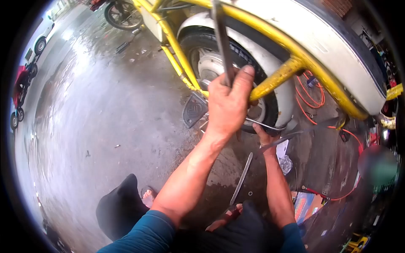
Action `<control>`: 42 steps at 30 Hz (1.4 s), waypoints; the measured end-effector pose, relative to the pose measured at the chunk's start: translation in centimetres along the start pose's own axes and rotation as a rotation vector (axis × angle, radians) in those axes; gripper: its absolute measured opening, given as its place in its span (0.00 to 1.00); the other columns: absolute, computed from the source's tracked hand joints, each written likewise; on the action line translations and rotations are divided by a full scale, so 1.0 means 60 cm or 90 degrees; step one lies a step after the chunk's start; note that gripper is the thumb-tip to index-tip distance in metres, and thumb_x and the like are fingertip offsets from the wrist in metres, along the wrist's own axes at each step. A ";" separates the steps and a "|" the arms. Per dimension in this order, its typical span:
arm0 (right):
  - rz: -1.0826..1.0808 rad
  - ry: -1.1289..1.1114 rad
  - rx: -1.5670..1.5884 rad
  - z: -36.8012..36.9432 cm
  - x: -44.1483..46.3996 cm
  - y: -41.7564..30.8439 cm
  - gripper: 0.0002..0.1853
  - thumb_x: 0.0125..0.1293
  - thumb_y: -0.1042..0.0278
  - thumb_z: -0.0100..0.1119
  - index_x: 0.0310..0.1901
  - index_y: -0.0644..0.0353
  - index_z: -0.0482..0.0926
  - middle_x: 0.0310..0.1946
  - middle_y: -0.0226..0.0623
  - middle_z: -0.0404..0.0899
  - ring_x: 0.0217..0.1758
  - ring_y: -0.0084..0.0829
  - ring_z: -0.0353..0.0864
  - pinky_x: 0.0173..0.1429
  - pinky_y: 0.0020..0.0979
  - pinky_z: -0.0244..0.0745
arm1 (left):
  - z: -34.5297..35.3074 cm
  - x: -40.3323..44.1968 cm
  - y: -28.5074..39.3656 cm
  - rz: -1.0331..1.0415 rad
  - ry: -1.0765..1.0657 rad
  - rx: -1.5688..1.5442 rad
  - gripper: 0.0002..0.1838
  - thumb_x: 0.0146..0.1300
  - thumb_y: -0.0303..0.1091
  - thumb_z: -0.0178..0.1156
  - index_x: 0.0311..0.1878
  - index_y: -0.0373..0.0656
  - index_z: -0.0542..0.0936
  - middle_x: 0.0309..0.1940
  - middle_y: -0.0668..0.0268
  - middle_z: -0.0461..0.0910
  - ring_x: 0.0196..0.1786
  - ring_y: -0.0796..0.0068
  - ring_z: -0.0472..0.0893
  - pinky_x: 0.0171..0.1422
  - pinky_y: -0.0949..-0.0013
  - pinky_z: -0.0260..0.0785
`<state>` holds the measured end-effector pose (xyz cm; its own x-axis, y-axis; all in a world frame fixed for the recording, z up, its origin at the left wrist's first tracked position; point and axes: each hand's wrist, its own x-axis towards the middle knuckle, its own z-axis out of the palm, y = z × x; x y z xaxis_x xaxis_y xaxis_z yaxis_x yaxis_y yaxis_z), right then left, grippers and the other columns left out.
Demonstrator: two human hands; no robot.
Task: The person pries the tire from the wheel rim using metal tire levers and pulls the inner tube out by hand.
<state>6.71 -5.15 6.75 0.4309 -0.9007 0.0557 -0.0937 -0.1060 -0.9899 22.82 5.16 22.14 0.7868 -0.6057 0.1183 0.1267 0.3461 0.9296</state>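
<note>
My left hand (230, 99) is closed round a flat metal bar (222, 40), which stands up from the fist in front of the rear wheel. The fist is beside the wheel's hub (211, 66) and the yellow frame tube (278, 78). Lower and to the right, my right hand (269, 138) reaches to the bottom edge of the black tyre (202, 40). Its thumb points up by a thin metal rod (263, 125); the other fingers are mostly hidden. A blurred dark strip (301, 132) runs past its wrist. The white mudguard (286, 95) curves over the wheel.
Another flat metal bar (241, 179) and a small ring (250, 193) lie on the floor between my arms. An orange hose (310, 119) loops at the right. A dark triangular pedal (195, 110) sticks out left of my fist. Another motorbike's wheel (123, 15) stands behind.
</note>
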 end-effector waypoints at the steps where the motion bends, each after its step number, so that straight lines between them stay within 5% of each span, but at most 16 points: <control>1: 0.006 -0.013 0.029 0.005 -0.004 -0.006 0.36 0.47 0.69 0.75 0.60 0.62 0.72 0.56 0.33 0.74 0.58 0.30 0.72 0.67 0.34 0.64 | 0.006 -0.002 0.004 0.030 0.021 -0.026 0.20 0.69 0.43 0.58 0.25 0.37 0.75 0.14 0.70 0.72 0.18 0.82 0.72 0.21 0.73 0.63; 11: 0.014 -0.053 0.039 -0.002 0.007 0.007 0.29 0.50 0.72 0.73 0.56 0.61 0.75 0.49 0.31 0.78 0.53 0.27 0.75 0.62 0.32 0.68 | 0.002 -0.004 -0.001 0.051 0.005 -0.025 0.20 0.69 0.42 0.57 0.24 0.36 0.74 0.15 0.69 0.72 0.20 0.83 0.71 0.24 0.72 0.62; 15: -0.140 -0.008 -0.053 0.001 0.009 0.007 0.32 0.49 0.70 0.75 0.58 0.60 0.74 0.55 0.32 0.76 0.55 0.28 0.75 0.64 0.34 0.68 | 0.000 -0.002 -0.011 0.050 0.026 0.015 0.20 0.68 0.42 0.57 0.25 0.34 0.74 0.14 0.64 0.70 0.22 0.78 0.69 0.27 0.67 0.63; 24: -0.171 -0.014 -0.119 -0.026 0.031 0.061 0.38 0.47 0.66 0.76 0.62 0.61 0.71 0.58 0.33 0.73 0.60 0.29 0.72 0.68 0.35 0.64 | 0.001 -0.001 -0.012 0.050 0.014 0.021 0.19 0.67 0.41 0.56 0.28 0.34 0.75 0.16 0.59 0.70 0.22 0.73 0.69 0.29 0.64 0.63; 33: -0.193 -0.031 -0.024 -0.020 0.031 0.053 0.43 0.48 0.59 0.77 0.65 0.63 0.67 0.62 0.34 0.69 0.63 0.30 0.69 0.69 0.34 0.61 | 0.000 0.002 -0.014 0.054 0.006 -0.004 0.18 0.67 0.41 0.56 0.28 0.35 0.75 0.15 0.60 0.70 0.21 0.73 0.69 0.28 0.64 0.63; 36: -0.173 -0.047 -0.030 -0.017 0.029 0.044 0.44 0.48 0.57 0.77 0.66 0.63 0.66 0.62 0.34 0.69 0.64 0.29 0.69 0.70 0.34 0.61 | -0.003 0.004 -0.018 0.081 -0.004 0.015 0.19 0.69 0.43 0.57 0.26 0.38 0.74 0.16 0.70 0.73 0.20 0.82 0.73 0.24 0.74 0.64; 42: -0.137 -0.040 -0.032 -0.020 0.024 0.043 0.44 0.48 0.58 0.77 0.66 0.65 0.66 0.61 0.33 0.70 0.63 0.29 0.69 0.69 0.33 0.62 | 0.001 0.002 -0.019 0.079 0.015 0.019 0.19 0.69 0.42 0.57 0.25 0.39 0.74 0.16 0.71 0.72 0.21 0.83 0.72 0.24 0.74 0.63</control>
<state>6.01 -7.24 4.43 0.5009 -0.8269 0.2555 -0.0368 -0.3153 -0.9483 22.74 4.64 21.10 0.8096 -0.5422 0.2249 0.0101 0.3959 0.9182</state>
